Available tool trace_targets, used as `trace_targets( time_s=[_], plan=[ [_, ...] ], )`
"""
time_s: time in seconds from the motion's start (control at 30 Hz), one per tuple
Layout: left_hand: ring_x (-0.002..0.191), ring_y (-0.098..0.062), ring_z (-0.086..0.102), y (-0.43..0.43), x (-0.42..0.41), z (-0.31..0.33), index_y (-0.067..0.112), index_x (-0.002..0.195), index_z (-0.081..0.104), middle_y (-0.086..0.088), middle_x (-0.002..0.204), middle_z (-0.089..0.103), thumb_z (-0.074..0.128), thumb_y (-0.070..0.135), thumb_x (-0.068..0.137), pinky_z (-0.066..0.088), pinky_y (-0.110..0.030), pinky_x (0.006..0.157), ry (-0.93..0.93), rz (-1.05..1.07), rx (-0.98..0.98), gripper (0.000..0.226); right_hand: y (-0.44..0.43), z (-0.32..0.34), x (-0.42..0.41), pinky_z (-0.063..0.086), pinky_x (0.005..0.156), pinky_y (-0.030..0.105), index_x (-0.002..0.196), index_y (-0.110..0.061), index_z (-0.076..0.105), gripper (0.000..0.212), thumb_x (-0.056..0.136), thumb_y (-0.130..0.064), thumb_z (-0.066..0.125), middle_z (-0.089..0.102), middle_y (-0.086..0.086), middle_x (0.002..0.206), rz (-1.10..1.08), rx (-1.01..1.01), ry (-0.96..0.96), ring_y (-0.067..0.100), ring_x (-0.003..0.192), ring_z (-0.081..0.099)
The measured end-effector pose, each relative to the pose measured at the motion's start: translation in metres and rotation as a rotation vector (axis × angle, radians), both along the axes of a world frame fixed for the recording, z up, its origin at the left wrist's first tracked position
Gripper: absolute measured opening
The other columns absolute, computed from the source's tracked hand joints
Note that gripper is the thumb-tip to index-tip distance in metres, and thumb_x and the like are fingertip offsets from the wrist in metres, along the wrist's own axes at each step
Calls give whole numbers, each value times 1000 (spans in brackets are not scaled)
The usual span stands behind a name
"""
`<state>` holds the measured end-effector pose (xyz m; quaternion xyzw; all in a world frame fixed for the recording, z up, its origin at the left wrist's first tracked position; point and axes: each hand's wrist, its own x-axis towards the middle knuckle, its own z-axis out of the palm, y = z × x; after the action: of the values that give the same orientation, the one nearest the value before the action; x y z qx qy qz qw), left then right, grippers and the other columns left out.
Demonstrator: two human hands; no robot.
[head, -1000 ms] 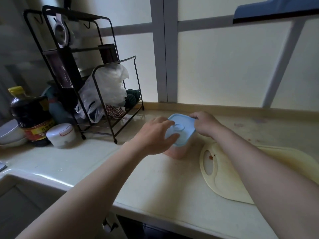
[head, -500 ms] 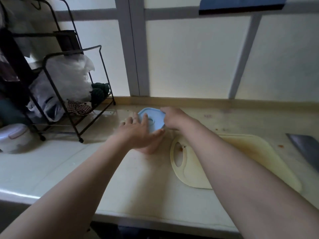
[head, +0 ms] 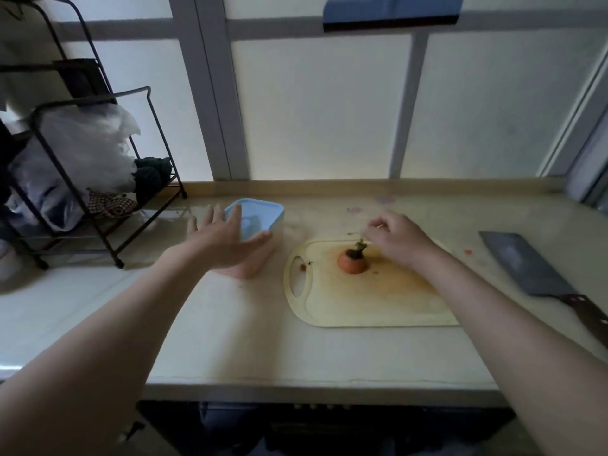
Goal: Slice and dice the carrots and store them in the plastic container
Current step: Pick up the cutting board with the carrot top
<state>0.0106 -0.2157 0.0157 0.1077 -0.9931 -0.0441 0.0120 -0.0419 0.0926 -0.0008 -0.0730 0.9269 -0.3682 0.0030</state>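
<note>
Dicing looks done: left hand [head: 227,240] spread against the lidded plastic container [head: 263,212] mid-bench; right hand [head: 398,238] pinches a stem scrap [head: 353,234] beside the cutting board's [head: 362,307] leftover carrot top [head: 352,262].

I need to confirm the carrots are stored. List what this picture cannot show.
Head view only:
Inside of the plastic container: hidden by its blue lid and the left hand.
Whether the right hand pinches anything: too small, its fingers cover it.
Cleaver: handle end cut off by the right edge.
Wire rack: left part cut off by the left edge.
</note>
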Motion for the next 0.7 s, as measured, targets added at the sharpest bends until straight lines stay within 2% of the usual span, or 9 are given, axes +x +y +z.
trace_targets(
  time_s=[0.07, 0.13, 0.17, 0.23, 0.33, 0.4, 0.5, 0.63, 0.7],
  plan=[
    [140, -34, 36, 19, 15, -3, 21, 150, 34, -13, 153, 38, 38, 62, 96, 29, -49, 112, 298, -40, 60, 67, -3, -8, 12, 42, 89, 30, 132, -24, 59, 49, 91, -49, 69, 61, -1, 122, 78, 61, -40, 18, 109, 57],
    [109, -30, 57, 47, 35, -9, 22, 124, 56, -5, 121, 60, 48, 38, 98, 47, -41, 89, 470, -52, 234, 31, -7, -14, 17, 41, 88, 29, 139, -26, 56, 61, 85, -49, 74, 61, 0, 127, 109, 100, -32, 17, 108, 56],
    [96, -26, 58, 59, 43, -13, 22, 113, 60, -1, 107, 63, 49, 28, 97, 48, -36, 80, 426, -44, 303, 21, -9, -16, 19, 42, 87, 29, 138, -27, 55, 61, 84, -48, 76, 61, 0, 128, 108, 100, -23, 17, 107, 56],
    [83, -21, 51, 73, 49, -23, 17, 100, 64, 0, 90, 60, 47, 13, 91, 39, -27, 70, 301, -28, 330, 20, -12, -18, 21, 43, 85, 30, 135, -26, 55, 59, 83, -45, 78, 62, 3, 127, 88, 74, -17, 19, 106, 58],
    [73, -25, 49, 81, 42, -23, 6, 72, 60, -5, 71, 56, 51, 12, 90, 34, -30, 61, 260, -60, 294, 21, -12, -19, 26, 41, 87, 30, 144, -23, 47, 69, 85, -42, 77, 59, 3, 127, 67, 35, -24, 20, 108, 56],
    [78, -27, 55, 84, 31, -22, 7, 74, 63, -5, 77, 60, 54, 18, 93, 41, -31, 64, 194, -90, 235, 24, -10, -21, 28, 40, 89, 30, 150, -22, 42, 72, 88, -41, 73, 59, 2, 128, 55, 16, -32, 21, 111, 55],
    [83, -24, 61, 92, 14, -27, 10, 78, 71, -6, 86, 65, 60, 20, 90, 47, -31, 68, 87, -135, 132, 19, -5, -26, 29, 44, 90, 31, 150, -20, 43, 59, 96, -33, 64, 62, 0, 125, 38, -22, -39, 20, 112, 59],
    [81, -25, 63, 98, 4, -35, 14, 74, 65, -8, 87, 64, 53, 11, 83, 45, -30, 66, 58, -146, 54, 16, 13, -25, 31, 53, 88, 34, 138, -19, 54, 39, 99, -17, 52, 66, 2, 120, -23, -67, 69, 20, 103, 61],
    [80, -25, 63, 98, 3, -36, 14, 73, 60, -7, 85, 63, 50, 11, 86, 47, -32, 66, 41, -139, 50, 17, 28, -21, 30, 51, 85, 31, 128, -18, 61, 34, 98, -11, 48, 65, 1, 120, -48, -24, 117, 20, 104, 60]
  ],
)
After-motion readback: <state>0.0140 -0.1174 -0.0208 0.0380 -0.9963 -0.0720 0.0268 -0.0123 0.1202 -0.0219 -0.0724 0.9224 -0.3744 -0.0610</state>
